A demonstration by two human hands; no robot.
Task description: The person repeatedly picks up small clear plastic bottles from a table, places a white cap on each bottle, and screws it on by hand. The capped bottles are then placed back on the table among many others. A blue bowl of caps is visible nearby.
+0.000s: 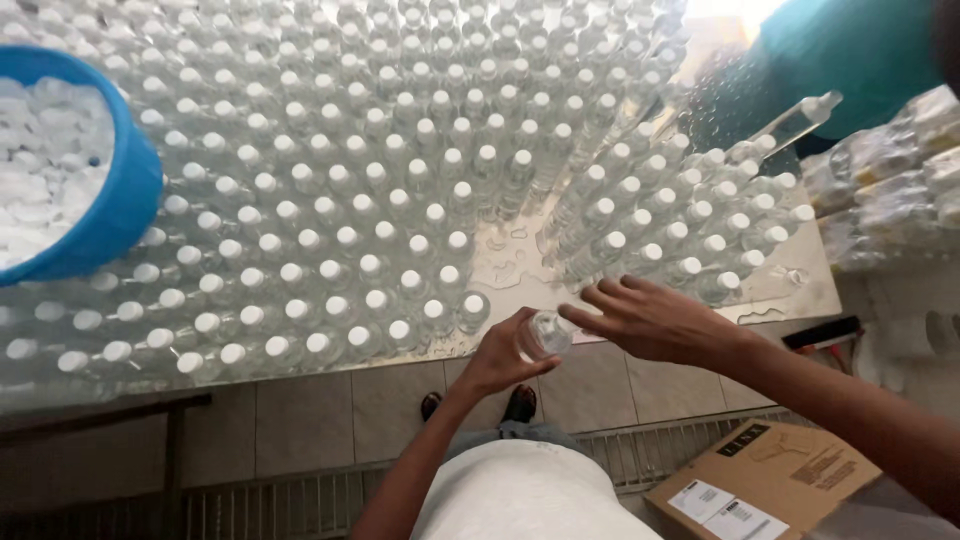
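Note:
My left hand [497, 358] grips a small clear plastic bottle [545, 335] at the near edge of the metal table [520, 275]; the bottle's mouth shows no cap. My right hand [655, 320] hovers just right of the bottle's top with fingers spread, fingertips almost touching it, nothing seen in it. Several rows of identical clear bottles with white caps [330, 200] cover the table to the left and behind. A second group of capped bottles [690, 220] stands to the right.
A blue tub of white caps [70, 170] rests on the bottles at the left. Another person in a teal shirt [850, 60] stands at the far right, with a bottle [800, 118] tilted nearby. Wrapped bottle packs [900, 170] lie right. A cardboard box [765, 480] sits on the floor.

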